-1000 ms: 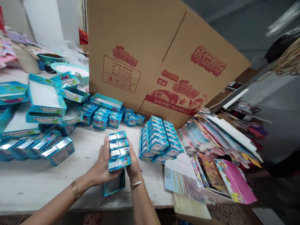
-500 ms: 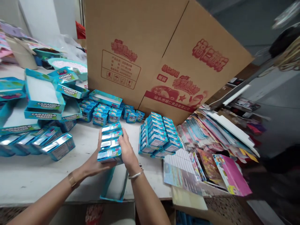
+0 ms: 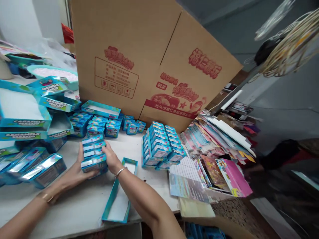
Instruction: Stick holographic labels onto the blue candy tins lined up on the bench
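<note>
Between my two hands I hold a row of several small blue candy boxes [image 3: 94, 153] pressed side by side. My left hand [image 3: 80, 167] grips the row from the left and below, with fingers partly hidden behind it. My right hand [image 3: 111, 158] closes on its right end. Under my right forearm lies an open blue display tray [image 3: 116, 204] with a white inside. To the left, larger blue packs [image 3: 46, 169] lean in a row. Behind my hands, small blue boxes [image 3: 96, 127] stand grouped on the white table [image 3: 82, 205].
Filled trays of blue boxes [image 3: 161, 146] are stacked right of centre. Stacked open trays [image 3: 23, 109] fill the left. A large cardboard carton [image 3: 149, 49] stands behind. Papers and flat card sleeves [image 3: 214, 146] cover the right side. A basin of pale pieces [image 3: 53, 73] sits back left.
Both hands have moved left with the row of boxes, away from above the open tray, which now shows more fully. The camera view has also shifted.
</note>
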A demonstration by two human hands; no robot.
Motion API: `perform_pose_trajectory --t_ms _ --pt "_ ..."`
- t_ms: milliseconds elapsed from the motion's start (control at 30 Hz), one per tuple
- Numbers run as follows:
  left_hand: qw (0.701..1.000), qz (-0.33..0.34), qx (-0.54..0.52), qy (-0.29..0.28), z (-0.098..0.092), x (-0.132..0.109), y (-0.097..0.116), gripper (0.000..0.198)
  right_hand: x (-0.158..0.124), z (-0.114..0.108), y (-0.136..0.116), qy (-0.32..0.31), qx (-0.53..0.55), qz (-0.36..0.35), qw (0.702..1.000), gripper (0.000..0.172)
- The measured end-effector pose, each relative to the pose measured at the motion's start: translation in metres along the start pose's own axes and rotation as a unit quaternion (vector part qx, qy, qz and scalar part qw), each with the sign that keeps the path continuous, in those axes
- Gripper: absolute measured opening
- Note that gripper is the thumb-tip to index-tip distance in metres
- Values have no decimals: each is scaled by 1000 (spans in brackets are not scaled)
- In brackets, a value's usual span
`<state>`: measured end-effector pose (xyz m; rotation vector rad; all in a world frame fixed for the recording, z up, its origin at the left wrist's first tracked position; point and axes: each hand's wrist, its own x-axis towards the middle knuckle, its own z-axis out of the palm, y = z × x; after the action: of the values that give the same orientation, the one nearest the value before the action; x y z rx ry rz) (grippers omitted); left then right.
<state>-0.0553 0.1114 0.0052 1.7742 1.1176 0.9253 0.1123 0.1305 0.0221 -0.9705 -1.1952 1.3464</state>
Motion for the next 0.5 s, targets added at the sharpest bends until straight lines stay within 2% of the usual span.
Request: perform_pose_trajectory --t_ms 100,167,233,300,333,367,400,467,500 --pt "999 14 20 -29 1 -7 -4 131 -8 -5 10 -31 -47 34 998 66" --pt "998 28 32 -35 0 -7 2 133 -14 -18 -1 -51 -141 37 988 64" --pt "998 29 46 -33 -4 -9 8 136 -22 -37 -19 -77 -290 19 954 62" --pt "997 21 73 -21 -5 -19 12 138 -32 -61 -37 -121 -458 -16 881 59" --pt "995 13 96 -6 -3 -29 14 137 -38 -73 -45 -149 -536 -36 830 58" --pt "993 2 119 25 2 -41 17 134 -44 -84 -51 -177 -598 -52 780 57" --pt "988 -11 136 70 9 -55 21 129 -51 -92 -55 -202 -637 -62 742 55" --pt "976 -32 148 156 30 -84 33 114 -62 -105 -58 -243 -673 -71 695 49" --pt "974 -34 146 170 43 -97 41 106 -65 -108 -58 -260 -695 -77 666 43"
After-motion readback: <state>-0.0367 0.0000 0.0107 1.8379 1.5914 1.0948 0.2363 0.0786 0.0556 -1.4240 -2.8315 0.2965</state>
